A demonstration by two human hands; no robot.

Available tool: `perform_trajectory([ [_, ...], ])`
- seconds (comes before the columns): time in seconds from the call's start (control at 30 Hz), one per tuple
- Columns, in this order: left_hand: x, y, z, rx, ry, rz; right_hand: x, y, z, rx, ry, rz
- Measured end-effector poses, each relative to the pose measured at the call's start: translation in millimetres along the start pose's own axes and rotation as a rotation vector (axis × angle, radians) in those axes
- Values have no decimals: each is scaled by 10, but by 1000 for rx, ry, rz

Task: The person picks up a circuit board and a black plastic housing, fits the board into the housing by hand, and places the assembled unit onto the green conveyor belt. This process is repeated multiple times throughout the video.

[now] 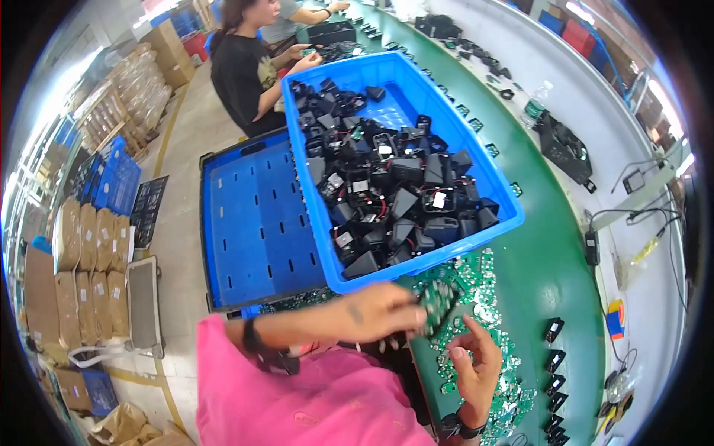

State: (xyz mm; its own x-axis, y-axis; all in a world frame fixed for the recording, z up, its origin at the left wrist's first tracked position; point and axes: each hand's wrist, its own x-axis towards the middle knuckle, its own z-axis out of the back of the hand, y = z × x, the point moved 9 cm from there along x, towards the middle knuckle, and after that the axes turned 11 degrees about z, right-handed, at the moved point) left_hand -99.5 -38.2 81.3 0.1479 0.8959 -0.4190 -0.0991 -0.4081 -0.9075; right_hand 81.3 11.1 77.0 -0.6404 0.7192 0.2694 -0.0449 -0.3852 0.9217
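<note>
My left hand (390,311) reaches across in front of me with its fingers closed on a green circuit board (437,303), which is blurred by motion and has a dark edge. Just right of it, my right hand (477,363) is empty, thumb and fingers apart and slightly curled. Beneath both hands, many loose green circuit boards (487,286) lie spread over the green bench (547,267). Beyond my left hand stands a blue bin (416,266) heaped with black plastic housings (405,167), some with red wires.
A blue slatted crate (256,215) adjoins the bin's left side. Black parts (555,361) line the bench's right side, near an orange-and-blue tape roll (616,320). Farther off are a black box (564,152), a bottle (535,104) and a co-worker in black (242,74).
</note>
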Motion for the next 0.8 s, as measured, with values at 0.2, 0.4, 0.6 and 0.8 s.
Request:
perform_trajectory([
  [0.2,1023,-774,1772,134,-187,-86,-434,-369,357,-35,-295,-245],
  [0.4,2054,-1044,3652,1466,-1026,329,-1184,-552,570,-296,-421,-309],
  [0.6,2539,-1004,4308,1357,-1002,267,-1717,-719,718,-297,-588,-480],
  [0.8,1991,-1534,2361,81,-358,-81,-786,-804,862,-737,-366,-294],
])
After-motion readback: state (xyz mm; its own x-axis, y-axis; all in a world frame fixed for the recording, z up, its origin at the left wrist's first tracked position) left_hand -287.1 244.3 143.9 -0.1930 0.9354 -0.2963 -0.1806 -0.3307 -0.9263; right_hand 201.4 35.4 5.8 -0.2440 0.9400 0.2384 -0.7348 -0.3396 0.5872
